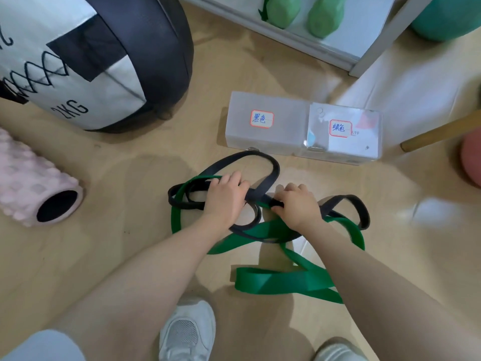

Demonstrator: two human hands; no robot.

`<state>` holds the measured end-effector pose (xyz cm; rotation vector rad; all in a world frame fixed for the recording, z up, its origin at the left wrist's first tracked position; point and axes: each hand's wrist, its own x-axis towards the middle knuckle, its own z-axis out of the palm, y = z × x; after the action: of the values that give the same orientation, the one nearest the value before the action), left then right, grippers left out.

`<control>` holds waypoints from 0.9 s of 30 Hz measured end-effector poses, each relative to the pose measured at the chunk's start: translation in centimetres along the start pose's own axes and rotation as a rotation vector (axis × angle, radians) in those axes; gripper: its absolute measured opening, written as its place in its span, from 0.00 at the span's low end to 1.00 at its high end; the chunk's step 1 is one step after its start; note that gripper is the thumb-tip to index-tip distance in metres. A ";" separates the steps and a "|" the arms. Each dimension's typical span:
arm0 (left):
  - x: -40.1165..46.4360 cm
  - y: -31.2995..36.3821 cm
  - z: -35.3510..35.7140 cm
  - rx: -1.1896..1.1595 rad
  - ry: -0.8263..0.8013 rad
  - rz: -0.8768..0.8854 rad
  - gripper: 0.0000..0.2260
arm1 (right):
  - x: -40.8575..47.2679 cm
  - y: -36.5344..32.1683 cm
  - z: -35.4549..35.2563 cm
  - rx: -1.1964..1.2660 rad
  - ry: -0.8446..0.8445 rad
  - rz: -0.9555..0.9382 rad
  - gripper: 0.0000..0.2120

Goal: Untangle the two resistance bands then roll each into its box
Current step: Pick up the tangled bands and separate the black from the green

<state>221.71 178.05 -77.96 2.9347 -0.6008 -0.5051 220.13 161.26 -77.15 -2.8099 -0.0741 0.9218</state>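
Observation:
A black resistance band [270,166] and a wider green resistance band [276,281] lie tangled together on the wooden floor. My left hand [225,198] grips the bands at the left of the knot, fingers curled over black and green strands. My right hand [296,205] pinches a black strand just right of the crossing. Two translucent plastic boxes stand side by side beyond the bands, both with lids down: the left box [265,142] carries a red-framed label, and so does the right box [364,142].
A large black-and-white 2KG bag [86,61] stands at the back left. A pink foam roller [31,183] lies at the left. A white shelf [299,35] with green objects is behind the boxes. A wooden leg [440,131] and pink ball [472,160] sit right. My white shoes [187,332] are below.

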 end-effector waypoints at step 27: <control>-5.3 -8.0 -3.5 -0.497 0.005 -0.714 0.24 | -3.1 -2.7 -0.4 0.289 0.251 0.100 0.12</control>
<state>221.23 187.58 -74.42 2.5722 0.5371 -0.5898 217.86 163.51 -74.53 -2.6483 0.2186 0.5393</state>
